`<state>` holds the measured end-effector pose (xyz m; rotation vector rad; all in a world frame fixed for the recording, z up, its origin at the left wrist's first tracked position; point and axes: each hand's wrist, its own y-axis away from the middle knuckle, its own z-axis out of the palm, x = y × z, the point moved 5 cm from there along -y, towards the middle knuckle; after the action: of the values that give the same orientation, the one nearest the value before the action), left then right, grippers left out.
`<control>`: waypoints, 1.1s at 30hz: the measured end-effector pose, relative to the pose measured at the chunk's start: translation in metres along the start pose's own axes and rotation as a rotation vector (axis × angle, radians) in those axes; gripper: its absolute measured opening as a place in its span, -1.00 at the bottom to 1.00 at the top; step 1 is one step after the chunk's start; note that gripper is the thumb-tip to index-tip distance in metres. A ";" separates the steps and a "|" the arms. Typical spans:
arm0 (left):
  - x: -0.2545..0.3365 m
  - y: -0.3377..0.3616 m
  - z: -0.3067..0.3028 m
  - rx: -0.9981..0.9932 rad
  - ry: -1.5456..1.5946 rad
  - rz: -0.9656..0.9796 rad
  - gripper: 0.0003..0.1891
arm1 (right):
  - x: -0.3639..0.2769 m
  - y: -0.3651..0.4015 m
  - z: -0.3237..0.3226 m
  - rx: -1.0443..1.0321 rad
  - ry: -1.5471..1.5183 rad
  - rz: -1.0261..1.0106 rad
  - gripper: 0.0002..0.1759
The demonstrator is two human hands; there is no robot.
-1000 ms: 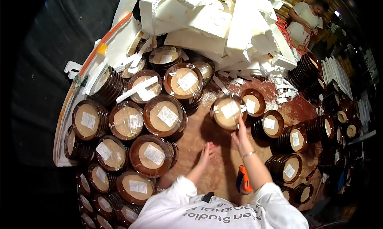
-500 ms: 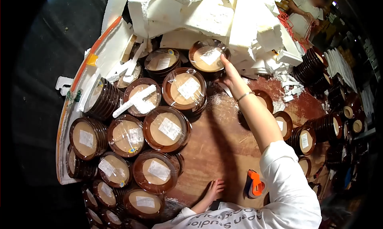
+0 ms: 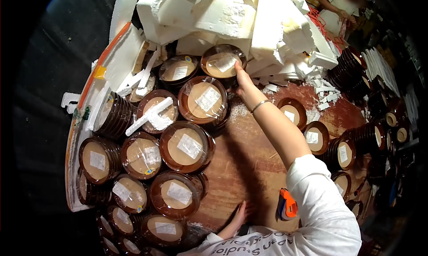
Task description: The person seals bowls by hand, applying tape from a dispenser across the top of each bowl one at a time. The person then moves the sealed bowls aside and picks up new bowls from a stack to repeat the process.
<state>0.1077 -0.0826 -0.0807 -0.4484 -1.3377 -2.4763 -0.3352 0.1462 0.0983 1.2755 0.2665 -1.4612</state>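
Right hand (image 3: 243, 77) is stretched way out, arm nearly straight, fingertips up against the right rim of a plastic-wrapped stack of brown dishes (image 3: 221, 64). The fingers look fairly straight and close together, more resting on the edge than wrapped round it. Honestly can't tell if it's actually gripping or only touching. There's a thin bracelet (image 3: 260, 105) on that wrist.

That stack sits at the far end of the worktop (image 3: 249, 167), tucked right under the big pile of broken white foam (image 3: 232, 15), with a paper label showing on top under the wrap. Just left of it is another wrapped stack (image 3: 178, 71), and just in front is a bigger one (image 3: 205, 100) that the forearm passes beside.

Left hand (image 3: 238, 216) is down near the body, palm flat on the wood with fingers spread, holding nothing. An orange tape dispenser (image 3: 287, 204) stands close by on its right.

Further out, the whole left side is packed with more wrapped, labelled stacks, one with a foam strip (image 3: 154, 113) lying across it. On the right are smaller dishes (image 3: 292, 113) and unwrapped stacks on their sides (image 3: 352, 73). Another person (image 3: 339, 11) is standing off at the top right.
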 end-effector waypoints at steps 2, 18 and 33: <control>0.004 -0.001 -0.001 -0.052 0.003 0.019 -0.42 | -0.004 0.004 -0.001 -0.019 0.030 0.063 -0.29; 0.033 0.005 0.032 -0.116 0.079 0.065 -0.51 | 0.021 -0.018 0.007 0.141 0.249 0.062 0.04; 0.029 0.007 0.022 -0.150 -0.048 0.044 -0.49 | 0.006 0.045 -0.029 -0.282 0.319 0.147 0.17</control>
<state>0.0875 -0.0708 -0.0520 -0.5679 -1.1505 -2.5548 -0.2817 0.1483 0.1031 1.2630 0.5586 -1.0498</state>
